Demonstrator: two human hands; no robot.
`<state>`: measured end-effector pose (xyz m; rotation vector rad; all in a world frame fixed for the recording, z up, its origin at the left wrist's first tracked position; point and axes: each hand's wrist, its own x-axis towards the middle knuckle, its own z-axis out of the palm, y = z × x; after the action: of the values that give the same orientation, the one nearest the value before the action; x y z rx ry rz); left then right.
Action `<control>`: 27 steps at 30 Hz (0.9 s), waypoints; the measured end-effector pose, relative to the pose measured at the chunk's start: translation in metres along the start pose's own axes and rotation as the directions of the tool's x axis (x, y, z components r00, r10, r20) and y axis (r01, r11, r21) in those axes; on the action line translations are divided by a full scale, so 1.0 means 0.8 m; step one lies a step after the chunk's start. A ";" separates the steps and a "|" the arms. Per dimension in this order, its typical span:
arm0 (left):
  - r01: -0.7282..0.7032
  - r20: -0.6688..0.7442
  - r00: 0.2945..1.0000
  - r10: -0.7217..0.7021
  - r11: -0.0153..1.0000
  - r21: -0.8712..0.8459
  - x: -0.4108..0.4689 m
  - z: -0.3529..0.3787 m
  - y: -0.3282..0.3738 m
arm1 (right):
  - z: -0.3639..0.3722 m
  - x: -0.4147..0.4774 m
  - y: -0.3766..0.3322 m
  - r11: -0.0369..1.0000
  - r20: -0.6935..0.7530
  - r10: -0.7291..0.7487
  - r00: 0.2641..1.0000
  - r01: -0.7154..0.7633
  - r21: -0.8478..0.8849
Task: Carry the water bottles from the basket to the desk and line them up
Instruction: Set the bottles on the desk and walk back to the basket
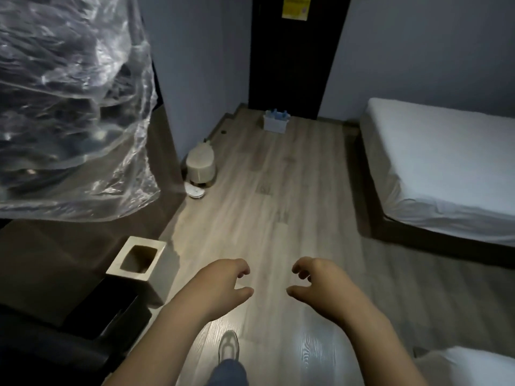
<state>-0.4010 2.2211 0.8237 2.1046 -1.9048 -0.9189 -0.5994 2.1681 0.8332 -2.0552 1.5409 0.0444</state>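
Dim bedroom, pale wood-look floor (278, 207) running from the bottom of the frame up to a dark door (292, 57) at top centre. Upper left is filled by a big bundle of dark stuff under clear plastic sheet (69, 107), pretty shiny and crumpled. On the right side sits a bed (446, 168) with a white cover on a dark base, and a corner of another white bed (473, 366) pokes in at lower right.

Both bare arms reach in from the bottom centre. Left hand (223, 285) and right hand (315, 285) hover side by side over the floor, a gap between them, palms down. Fingers on both are loosely curled with thumbs pointing at each other, and neither is holding or touching anything.

Lower left has a square beige bin (139, 260) with a square hole in its top, standing on the floor right beside some dark furniture. Further up along the left wall is a rounded beige dock (200, 165) with a white robot vacuum (195, 192) parked at its foot.

Now the task bit: the white basket (275, 125) is way off at the far end of the floor, just in front of the door, well apart from both hands. Bottles (277, 114) with blue caps stand upright in it; too small to count.

Bottom centre, one grey shoe (229, 346) steps forward on the floor. Door has a yellow sign (296, 7) at the top, unreadable.
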 end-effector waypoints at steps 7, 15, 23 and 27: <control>-0.117 -0.007 0.993 0.117 0.992 0.048 0.164 -0.083 0.010 | -0.072 0.139 -0.006 0.998 -0.079 0.059 0.995 -0.058 0.005; -0.270 -0.085 0.952 0.293 0.940 0.207 0.342 -0.223 0.050 | -0.211 0.291 -0.040 0.999 -0.234 0.047 0.971 -0.050 -0.009; -0.357 -0.116 0.909 0.400 0.892 0.278 0.516 -0.302 0.096 | -0.317 0.440 -0.017 0.999 -0.324 0.035 0.945 -0.042 -0.017; -0.368 -0.175 0.882 0.438 0.871 0.325 0.617 -0.351 0.129 | -0.399 0.525 0.002 0.997 -0.387 -0.013 0.922 -0.016 -0.073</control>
<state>-0.3382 1.6581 0.9364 1.7259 -2.3186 -0.2961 -0.5552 1.6565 0.9536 -2.2177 1.7950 -0.3301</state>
